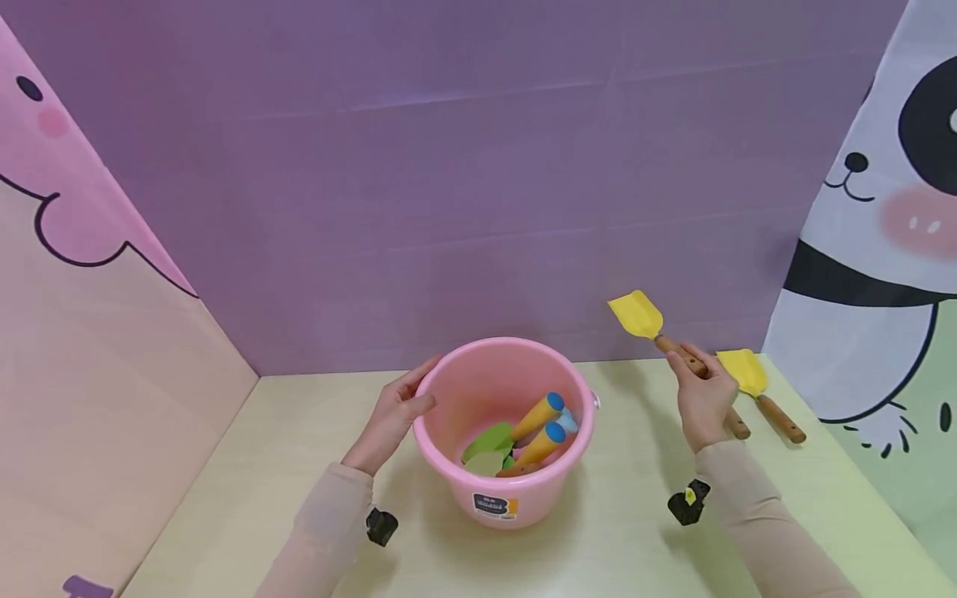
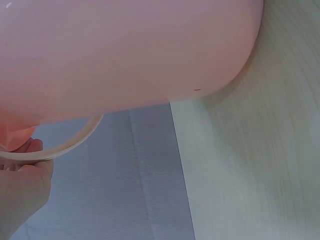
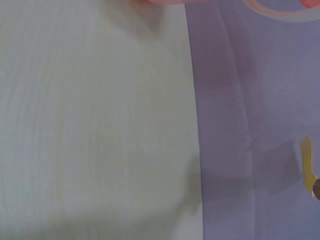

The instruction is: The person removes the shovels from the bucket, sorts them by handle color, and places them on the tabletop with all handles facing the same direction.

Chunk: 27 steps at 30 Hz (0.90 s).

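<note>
A pink bucket stands on the table in the head view, tilted slightly with its mouth toward me. My left hand holds its left rim, the thumb over the edge. The left wrist view has the left hand at the pale bucket handle. To the right, my right hand grips a small yellow shovel by its wooden handle, blade raised up and left. Only the blade's edge shows in the right wrist view, as a yellow strip. Inside the bucket are tools with yellow-orange, blue-ended handles and green parts.
Another yellow shovel lies on the table at the right. Beside it a wooden handle shows, the rest hidden behind my right hand. A purple wall closes the back, with printed panels at both sides.
</note>
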Motion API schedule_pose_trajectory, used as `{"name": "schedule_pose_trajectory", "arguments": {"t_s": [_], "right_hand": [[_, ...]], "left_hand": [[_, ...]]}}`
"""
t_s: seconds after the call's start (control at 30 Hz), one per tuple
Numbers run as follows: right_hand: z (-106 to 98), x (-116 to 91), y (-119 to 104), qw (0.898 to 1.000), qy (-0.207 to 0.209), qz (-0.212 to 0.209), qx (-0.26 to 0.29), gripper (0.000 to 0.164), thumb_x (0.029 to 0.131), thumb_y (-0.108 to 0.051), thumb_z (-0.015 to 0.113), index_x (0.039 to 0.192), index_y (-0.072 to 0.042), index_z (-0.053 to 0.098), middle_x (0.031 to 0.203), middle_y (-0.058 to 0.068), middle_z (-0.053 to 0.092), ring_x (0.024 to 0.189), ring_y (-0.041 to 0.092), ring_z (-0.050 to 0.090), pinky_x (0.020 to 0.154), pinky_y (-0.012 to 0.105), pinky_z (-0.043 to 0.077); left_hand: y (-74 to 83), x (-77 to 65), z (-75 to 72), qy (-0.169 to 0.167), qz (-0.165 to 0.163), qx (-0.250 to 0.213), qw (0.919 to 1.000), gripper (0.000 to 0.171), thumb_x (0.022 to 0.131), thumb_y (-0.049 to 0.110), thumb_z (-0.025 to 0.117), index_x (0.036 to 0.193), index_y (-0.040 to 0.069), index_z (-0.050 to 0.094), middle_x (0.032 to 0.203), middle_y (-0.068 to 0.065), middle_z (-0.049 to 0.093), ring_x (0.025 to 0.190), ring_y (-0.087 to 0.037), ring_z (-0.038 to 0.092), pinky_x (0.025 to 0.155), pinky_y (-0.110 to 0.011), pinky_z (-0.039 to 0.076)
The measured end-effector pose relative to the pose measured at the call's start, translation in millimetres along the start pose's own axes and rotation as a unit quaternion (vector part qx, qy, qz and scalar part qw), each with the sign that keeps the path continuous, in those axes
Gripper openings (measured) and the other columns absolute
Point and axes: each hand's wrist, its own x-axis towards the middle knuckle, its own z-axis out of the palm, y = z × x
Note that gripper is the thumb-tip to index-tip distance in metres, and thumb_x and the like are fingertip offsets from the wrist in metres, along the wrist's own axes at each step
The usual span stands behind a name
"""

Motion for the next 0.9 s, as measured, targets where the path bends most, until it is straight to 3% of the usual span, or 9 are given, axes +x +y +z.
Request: {"name": "schedule_pose_trajectory", "arguments": {"t_s": [0.2, 0.53, 0.9], "right_hand": [[-3.9, 1.3, 11.9, 1.0, 0.031, -0.002, -0.003, 0.035, 0.077, -0.015, 0.072, 0.11, -0.004, 0.067, 0.066, -0.01, 0.051, 0.06, 0.001, 0.043, 0.051, 0.008, 0.035], [-4.9, 1.0, 24.8, 0.997, 0.039, -0.007, -0.066, 0.042, 0.079, -0.024, 0.07, 0.115, -0.003, 0.064, 0.069, -0.015, 0.051, 0.066, 0.0, 0.045, 0.056, 0.007, 0.038], [-9.2, 2.0, 38.9, 0.996, 0.052, -0.005, -0.079, 0.04, 0.08, -0.023, 0.069, 0.114, -0.003, 0.064, 0.068, -0.019, 0.05, 0.069, -0.002, 0.047, 0.059, 0.006, 0.039]], "left_hand": [[-0.9, 1.0, 1.3, 0.0, 0.0, -0.002, 1.0, 0.053, 0.087, 0.009, 0.05, 0.138, 0.02, 0.042, 0.141, -0.004, 0.043, 0.121, -0.024, 0.048, 0.085, -0.02, 0.048], [0.2, 0.1, 0.3, 0.004, -0.005, -0.002, 1.0, 0.054, 0.086, 0.009, 0.05, 0.139, 0.02, 0.042, 0.141, -0.003, 0.042, 0.121, -0.024, 0.047, 0.084, -0.02, 0.048], [0.0, 1.2, 1.6, 0.01, -0.005, -0.005, 0.9999, 0.055, 0.086, 0.007, 0.049, 0.139, 0.017, 0.041, 0.141, -0.005, 0.042, 0.119, -0.023, 0.049, 0.082, -0.019, 0.049]]}}
